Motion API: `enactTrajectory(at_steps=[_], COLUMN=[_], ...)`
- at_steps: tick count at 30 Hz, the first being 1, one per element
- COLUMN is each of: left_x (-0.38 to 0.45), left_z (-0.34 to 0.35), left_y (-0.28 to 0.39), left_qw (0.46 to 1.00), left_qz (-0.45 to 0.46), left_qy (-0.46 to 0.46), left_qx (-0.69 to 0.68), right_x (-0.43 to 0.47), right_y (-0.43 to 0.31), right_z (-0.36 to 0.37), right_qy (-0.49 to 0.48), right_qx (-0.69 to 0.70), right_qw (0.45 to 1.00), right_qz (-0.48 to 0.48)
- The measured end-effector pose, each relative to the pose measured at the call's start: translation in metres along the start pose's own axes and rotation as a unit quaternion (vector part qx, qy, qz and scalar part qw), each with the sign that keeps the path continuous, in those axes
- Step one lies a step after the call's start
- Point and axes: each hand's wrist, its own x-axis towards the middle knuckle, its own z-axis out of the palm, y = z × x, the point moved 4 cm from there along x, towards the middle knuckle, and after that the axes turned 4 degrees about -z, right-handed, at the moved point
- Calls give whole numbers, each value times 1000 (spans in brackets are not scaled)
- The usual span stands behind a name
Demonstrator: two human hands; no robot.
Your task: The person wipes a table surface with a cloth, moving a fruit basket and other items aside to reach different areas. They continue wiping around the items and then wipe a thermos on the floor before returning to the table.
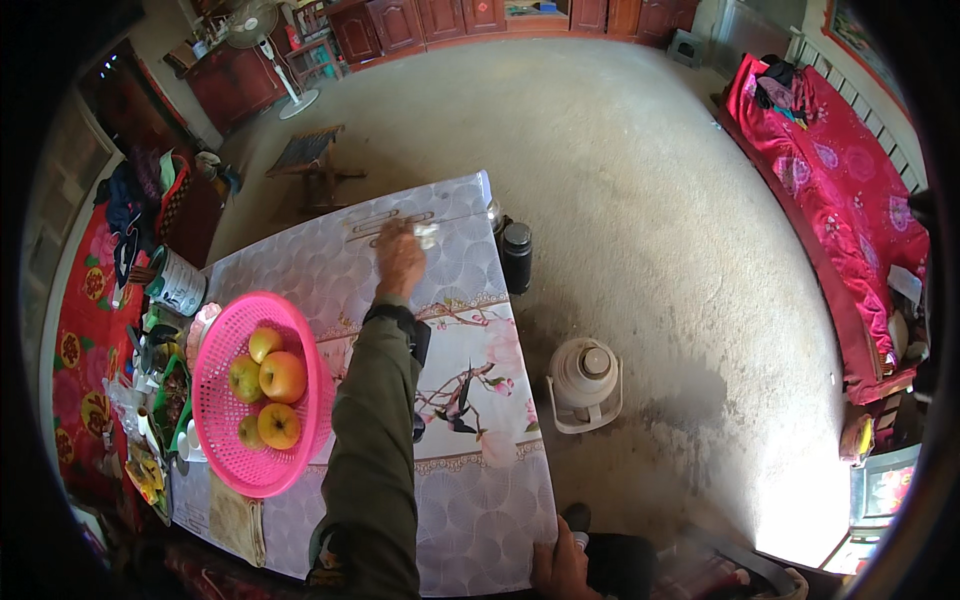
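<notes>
My left hand [400,259], blurred, is over the far part of a table with a patterned tablecloth [480,491]. It holds a crumpled white tissue or cloth [426,235] against the surface. A dark band circles that wrist below an olive sleeve. At the near right corner, my right hand [564,564] touches the table edge; whether its fingers grip is unclear. Left of my forearm stands a pink plastic basket [217,442] with several yellow-green apples [283,377]. Partly under the basket lies a folded brown cloth [236,525].
White cups [191,442], a tin can [176,281] and a green tray [174,397] crowd the left side. Beyond the right edge are a dark flask [517,259] and a pale thermos jug [586,382]. A wooden folding stool [307,161] stands past the far edge.
</notes>
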Motion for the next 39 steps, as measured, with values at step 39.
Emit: enactTrajectory(at_steps=[39], left_x=[-463], left_z=[-291], left_y=[106], left_qw=[988], left_qz=[-33], left_qy=[-78], left_qx=[-129], right_x=[-11], right_y=[32], right_z=[17], right_qy=[78], right_qx=[-99], right_qw=[989], right_qz=[-75])
